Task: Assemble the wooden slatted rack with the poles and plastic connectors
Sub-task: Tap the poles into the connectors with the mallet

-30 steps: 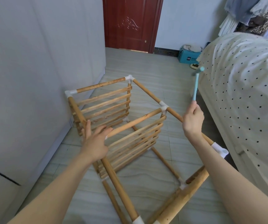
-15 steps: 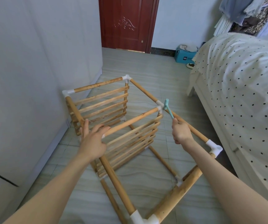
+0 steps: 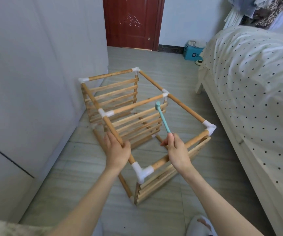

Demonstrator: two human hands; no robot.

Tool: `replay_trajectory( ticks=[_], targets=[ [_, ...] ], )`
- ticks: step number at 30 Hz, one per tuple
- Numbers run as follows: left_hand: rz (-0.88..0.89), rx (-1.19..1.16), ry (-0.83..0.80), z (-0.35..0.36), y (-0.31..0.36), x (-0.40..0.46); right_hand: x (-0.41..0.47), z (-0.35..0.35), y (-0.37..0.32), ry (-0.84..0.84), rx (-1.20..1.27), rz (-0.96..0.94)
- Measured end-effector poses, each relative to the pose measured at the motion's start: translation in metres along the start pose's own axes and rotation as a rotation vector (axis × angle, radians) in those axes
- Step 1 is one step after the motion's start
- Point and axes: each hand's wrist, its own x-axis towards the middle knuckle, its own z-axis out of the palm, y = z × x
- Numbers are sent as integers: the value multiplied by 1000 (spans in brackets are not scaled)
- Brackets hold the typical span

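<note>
You are in a home bedroom: a bed [image 3: 249, 79] with a white polka-dot cover runs along your right, clothes [image 3: 263, 12] hang in the far right corner, a dark red panelled door [image 3: 132, 23] closes the far wall, and pale tiles [image 3: 171, 210] cover the floor.

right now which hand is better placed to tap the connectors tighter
Right. The right hand already holds the teal mallet above the rack, while the left hand grips a top pole, steadying it.
</note>
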Motion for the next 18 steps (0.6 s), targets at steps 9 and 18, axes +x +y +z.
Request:
replay_trajectory(
  ticks=[9,18],
  targets=[
    [-73,-7,-182,15,3,22,-4,-15,-18,16,129,43],
    [421,491,-343,-18,3,36,-65,-23,-34,101,51,-159]
  ],
)
